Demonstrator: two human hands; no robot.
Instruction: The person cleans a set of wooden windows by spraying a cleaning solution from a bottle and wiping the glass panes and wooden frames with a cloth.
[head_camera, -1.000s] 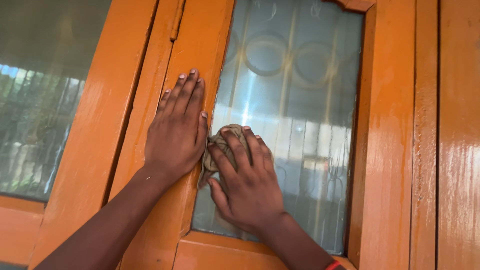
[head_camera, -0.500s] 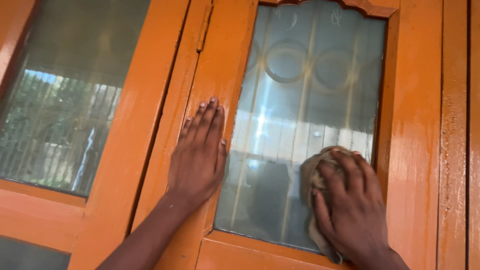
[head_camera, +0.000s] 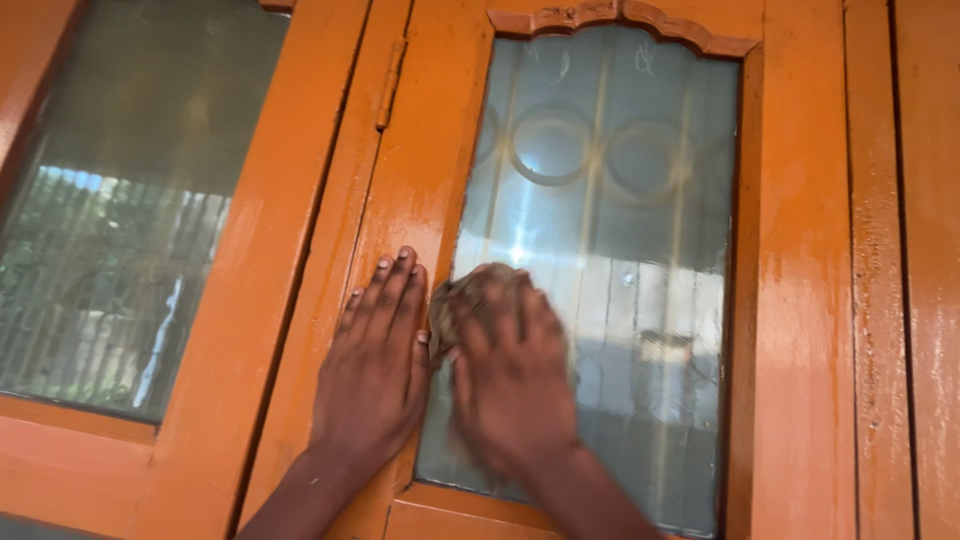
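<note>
A: Where's the left hand (head_camera: 375, 375)?

B: Flat on the orange window frame (head_camera: 400, 200), fingers spread & pointing up, palm pressed to the wood just beside the pane's left edge. Holds nothing, fully open.

A: Right hand (head_camera: 510, 385)?

B: On the frosted glass pane (head_camera: 620, 250), lower left part, right next to the left hand, nearly touching it. It's blurred w/ motion. Fingers curl over a crumpled tan cloth (head_camera: 460, 295), pressing it to the glass. Cloth peeks out above & left of the fingertips; rest is hidden under the palm.

A: Grip tight?

B: Closed over the cloth, but w/ the blur can't tell how tight.

A: What else?

B: Pane has ring patterns near the top & a carved wood trim (head_camera: 620, 20) over it. A hinge (head_camera: 390, 85) sits on the frame, upper left of the pane. Second glass pane (head_camera: 120, 200) to the left, w/ greenery reflected in it.
</note>
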